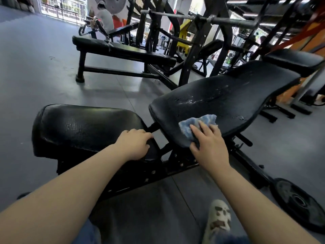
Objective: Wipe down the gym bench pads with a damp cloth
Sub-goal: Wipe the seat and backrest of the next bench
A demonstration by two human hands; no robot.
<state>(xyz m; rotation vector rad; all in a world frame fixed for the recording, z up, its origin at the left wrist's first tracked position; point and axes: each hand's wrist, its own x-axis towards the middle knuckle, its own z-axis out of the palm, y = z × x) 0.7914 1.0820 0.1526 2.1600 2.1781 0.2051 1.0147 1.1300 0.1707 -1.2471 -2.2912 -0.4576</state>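
Observation:
A black adjustable bench fills the middle of the head view. Its seat pad (84,127) lies at the left and its long back pad (228,95) slopes up to the right, with wet streaks on it. My right hand (209,147) presses a blue cloth (195,124) against the lower near edge of the back pad. My left hand (135,145) rests, fingers curled, over the right end of the seat pad near the gap between the pads.
A second flat bench (123,50) and a rack with a barbell (219,20) stand behind. A weight plate (299,203) lies on the grey floor at the lower right. A person (105,16) sits far back. My shoe (219,219) is below the bench frame.

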